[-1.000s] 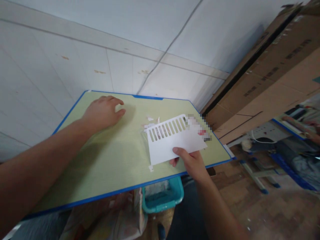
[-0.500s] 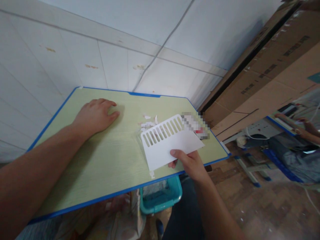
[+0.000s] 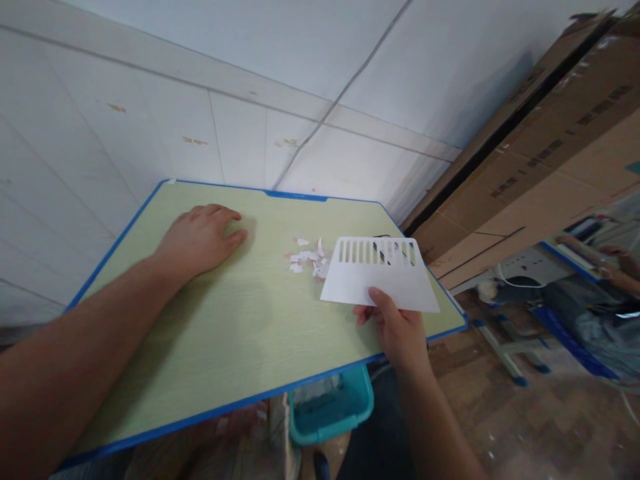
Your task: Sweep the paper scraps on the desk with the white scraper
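Note:
My right hand (image 3: 403, 337) pinches a white slotted sheet (image 3: 377, 287) by its near edge, thumb on top and fingers beneath. A row of long cut-out slots runs along the sheet's far side. It is held above the right part of the pale green table (image 3: 215, 340). Just left of it lies a small pile of white paper scraps (image 3: 307, 257). My left hand (image 3: 200, 237) lies on the left part of the tabletop, holding nothing, its fingers loosely bent and thumb apart. A dark-edged object is partly hidden behind the sheet and shows through the slots.
A teal basket (image 3: 333, 427) stands below the table's blue front edge. Tall cardboard boxes (image 3: 505, 193) lean at the right, and a white panelled wall with a grey cable (image 3: 345, 93) rises behind. Another person's arm (image 3: 623, 273) shows at far right.
My right hand has moved the slotted sheet to the right and turned it, so its slots face the wall. More of the scraps now shows. My left hand has stayed on the table.

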`<state>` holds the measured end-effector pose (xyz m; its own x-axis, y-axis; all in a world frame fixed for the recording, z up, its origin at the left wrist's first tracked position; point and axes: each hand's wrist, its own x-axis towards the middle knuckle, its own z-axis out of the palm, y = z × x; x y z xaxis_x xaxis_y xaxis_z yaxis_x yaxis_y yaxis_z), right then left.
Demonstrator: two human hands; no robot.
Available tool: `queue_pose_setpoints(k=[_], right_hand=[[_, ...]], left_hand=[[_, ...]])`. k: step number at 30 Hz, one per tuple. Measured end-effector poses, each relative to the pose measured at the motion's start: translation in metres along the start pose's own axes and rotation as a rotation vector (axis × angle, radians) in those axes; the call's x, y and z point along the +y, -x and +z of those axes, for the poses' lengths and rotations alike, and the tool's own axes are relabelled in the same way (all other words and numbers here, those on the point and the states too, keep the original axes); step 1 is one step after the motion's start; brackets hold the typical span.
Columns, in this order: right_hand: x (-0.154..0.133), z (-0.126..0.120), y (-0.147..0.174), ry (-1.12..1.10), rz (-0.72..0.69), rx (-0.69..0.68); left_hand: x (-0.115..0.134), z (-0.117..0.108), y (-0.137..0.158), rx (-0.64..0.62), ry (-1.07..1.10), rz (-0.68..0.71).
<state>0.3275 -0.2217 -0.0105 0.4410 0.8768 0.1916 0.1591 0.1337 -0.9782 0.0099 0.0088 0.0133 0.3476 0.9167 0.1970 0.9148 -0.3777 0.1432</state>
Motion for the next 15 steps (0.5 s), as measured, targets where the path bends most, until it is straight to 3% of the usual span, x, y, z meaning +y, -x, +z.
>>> queue_pose_setpoints(k=[15], right_hand=[[-0.014, 0.020, -0.003, 0.039, 0.075, -0.089]], left_hand=[[-0.008, 0.008, -0.004, 0.026, 0.020, 0.020]])
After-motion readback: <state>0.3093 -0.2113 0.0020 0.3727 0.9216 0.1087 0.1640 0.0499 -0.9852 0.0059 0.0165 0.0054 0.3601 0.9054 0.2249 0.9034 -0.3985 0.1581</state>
